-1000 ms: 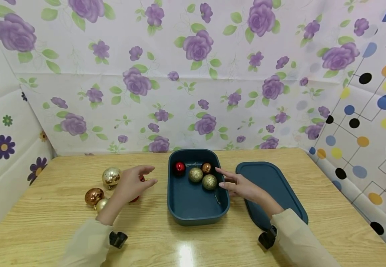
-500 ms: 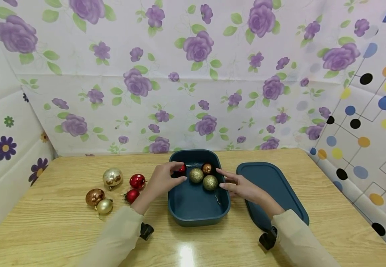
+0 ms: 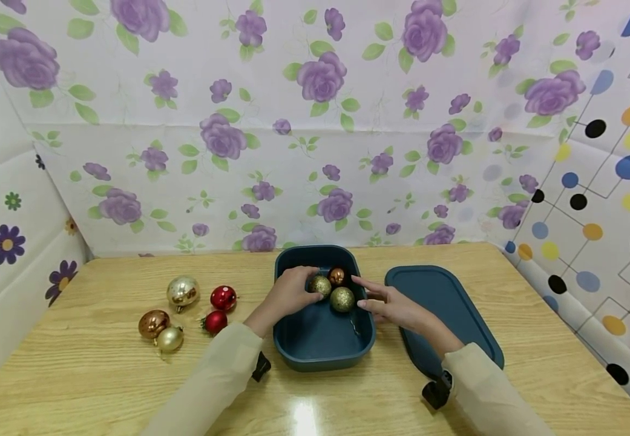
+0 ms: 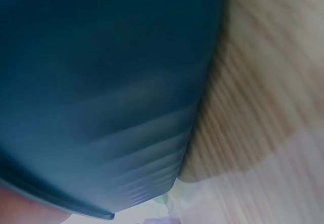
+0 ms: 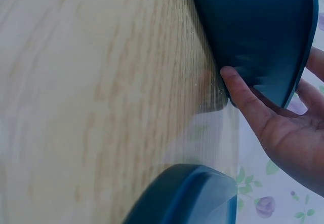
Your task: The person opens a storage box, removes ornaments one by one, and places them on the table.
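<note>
In the head view my left hand (image 3: pixel 288 293) reaches over the left wall of a dark blue box (image 3: pixel 322 363). Its fingertips and thumb pinch a gold glitter ball ornament (image 3: pixel 321 285) inside. The red ornament at the box's back left is hidden by this hand. My right hand (image 3: pixel 396 307) holds the box's right wall, with fingertips over the rim and others outside; the right wrist view shows one finger (image 5: pixel 248 100) laid along the outer wall. Beside the pinched ball lie another gold glitter ornament (image 3: pixel 342 300) and a small copper ornament (image 3: pixel 336 277).
On the table's left lie a large gold ornament (image 3: pixel 183 292), a copper one (image 3: pixel 154 324), a small gold one (image 3: pixel 170 339) and two red ones, the nearer a smaller ball (image 3: pixel 215 322). A blue lid (image 3: pixel 440 297) lies flat right of the box.
My left hand has moved right, from above the red ornaments on the table into the box, to the nearer-left glitter ball. The right hand has stayed at the box wall.
</note>
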Tool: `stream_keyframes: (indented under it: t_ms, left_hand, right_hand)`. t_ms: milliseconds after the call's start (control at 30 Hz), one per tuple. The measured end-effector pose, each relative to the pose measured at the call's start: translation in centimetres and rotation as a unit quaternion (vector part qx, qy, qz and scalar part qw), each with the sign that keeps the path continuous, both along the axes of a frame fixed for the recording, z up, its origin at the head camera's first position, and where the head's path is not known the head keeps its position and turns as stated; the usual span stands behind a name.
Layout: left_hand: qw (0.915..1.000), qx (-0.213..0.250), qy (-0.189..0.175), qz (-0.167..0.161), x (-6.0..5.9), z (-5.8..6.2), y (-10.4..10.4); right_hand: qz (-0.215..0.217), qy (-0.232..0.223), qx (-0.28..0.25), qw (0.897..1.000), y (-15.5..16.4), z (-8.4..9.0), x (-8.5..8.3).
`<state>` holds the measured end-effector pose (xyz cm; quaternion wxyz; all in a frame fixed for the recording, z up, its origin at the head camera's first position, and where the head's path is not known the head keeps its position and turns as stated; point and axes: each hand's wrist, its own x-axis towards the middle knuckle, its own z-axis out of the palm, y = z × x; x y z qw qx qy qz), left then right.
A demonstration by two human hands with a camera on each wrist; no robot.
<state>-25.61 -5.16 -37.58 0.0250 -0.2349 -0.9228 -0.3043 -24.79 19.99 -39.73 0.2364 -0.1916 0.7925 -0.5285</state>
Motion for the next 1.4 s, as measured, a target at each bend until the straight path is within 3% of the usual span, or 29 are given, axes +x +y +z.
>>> stream_keyframes:
  t_ms: [400, 567, 967, 1233, 1400]
  left_hand:
    - [0.9957, -0.091, -0.02, -0.003, -1.0, -0.3, 0.7]
    - [0.994, -0.108, -0.02, -0.005, -1.1, -0.3, 0.8]
    - [0.995, -0.1, 0.0, 0.009, -1.0, -0.4, 1.0]
    - [0.9975, -0.067, 0.01, 0.02, -0.5, -0.1, 0.7]
    - [0.9986, -0.047, 0.022, 0.01, -0.1, 0.2, 0.3]
  right_hand:
    - [0.003, -0.009, -0.019, 1.0, -0.1, 0.1, 0.2]
    - [0.005, -0.009, -0.021, 1.0, 0.0, 0.0, 0.1]
    - [0.009, -0.007, -0.022, 1.0, 0.2, -0.3, -0.2]
    - [0.01, -0.009, -0.021, 1.0, 0.1, -0.2, -0.1]
    - [0.009, -0.008, -0.021, 1.0, 0.1, -0.2, -0.2]
